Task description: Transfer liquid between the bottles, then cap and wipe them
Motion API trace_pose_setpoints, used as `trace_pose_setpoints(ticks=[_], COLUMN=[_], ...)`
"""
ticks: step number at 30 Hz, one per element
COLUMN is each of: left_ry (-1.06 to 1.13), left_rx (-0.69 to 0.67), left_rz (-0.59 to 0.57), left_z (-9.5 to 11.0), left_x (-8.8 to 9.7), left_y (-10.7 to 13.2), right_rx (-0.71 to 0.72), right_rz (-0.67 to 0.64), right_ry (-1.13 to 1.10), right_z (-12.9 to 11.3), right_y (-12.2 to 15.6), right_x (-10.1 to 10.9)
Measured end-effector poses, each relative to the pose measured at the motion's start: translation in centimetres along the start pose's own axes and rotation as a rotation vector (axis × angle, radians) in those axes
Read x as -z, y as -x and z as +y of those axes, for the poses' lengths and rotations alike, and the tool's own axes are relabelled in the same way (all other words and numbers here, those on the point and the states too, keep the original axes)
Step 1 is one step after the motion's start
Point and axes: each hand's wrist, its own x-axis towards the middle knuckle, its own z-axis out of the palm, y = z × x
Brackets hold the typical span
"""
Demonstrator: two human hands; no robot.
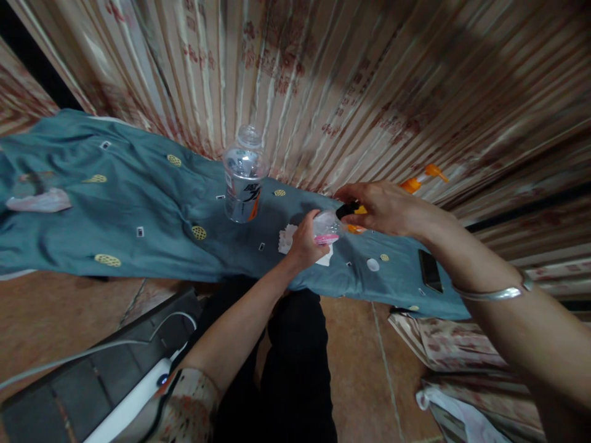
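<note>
My left hand (305, 241) is closed around a small clear container with a pink rim (327, 229), held just above a white tissue (287, 239) on the teal cloth. My right hand (383, 206) is closed on a black and orange tool (349, 210), its tip at the container's mouth. A silver bangle (494, 293) sits on my right wrist. A clear plastic water bottle (242, 175) without a cap stands upright to the left of both hands.
The teal patterned cloth (115, 203) covers a long low surface in front of a striped curtain (369, 80). On the cloth lie a black phone (430, 269), a white cap (372, 264) and an orange spray nozzle (422, 177). A white cable (83, 354) runs at lower left.
</note>
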Motion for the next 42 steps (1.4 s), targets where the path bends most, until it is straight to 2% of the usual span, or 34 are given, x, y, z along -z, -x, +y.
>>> trace_pose_setpoints(ticks=[5,8,10,15,20,24,29,33,38,42], left_ry=[0.002,0.011,0.014,0.013,0.004,0.010,0.002,-0.002,-0.013,0.008], left_rx=[0.003,0.009,0.008,0.002,0.019,0.017,0.026,0.027,0.025,0.012], left_rz=[0.000,0.004,0.012,0.002,0.002,0.007,-0.006,-0.005,-0.004,0.005], left_z=[-0.1,-0.2,-0.2,-0.1,0.0,-0.1,0.1,0.2,0.1,-0.1], left_x=[0.0,-0.1,-0.2,-0.1,-0.1,-0.2,0.0,-0.1,-0.2,-0.2], left_y=[0.0,-0.1,-0.1,0.0,0.0,0.0,0.0,-0.1,-0.1,0.0], right_rx=[-0.078,-0.024,0.013,-0.087,-0.038,-0.105,-0.056,-0.074,-0.149,-0.108], right_rz=[0.026,0.060,0.035,0.015,-0.016,-0.009,-0.028,-0.097,-0.046,-0.019], right_ry=[0.172,0.081,0.018,0.165,0.025,0.160,0.015,0.079,0.179,0.065], right_z=[0.1,0.3,0.3,0.1,-0.1,0.0,0.0,0.1,0.3,0.4], right_y=[-0.2,-0.1,0.0,-0.1,-0.1,-0.1,0.3,0.1,-0.1,0.2], right_x=[-0.2,-0.2,-0.2,-0.3,0.0,-0.1,0.3,0.1,-1.0,-0.5])
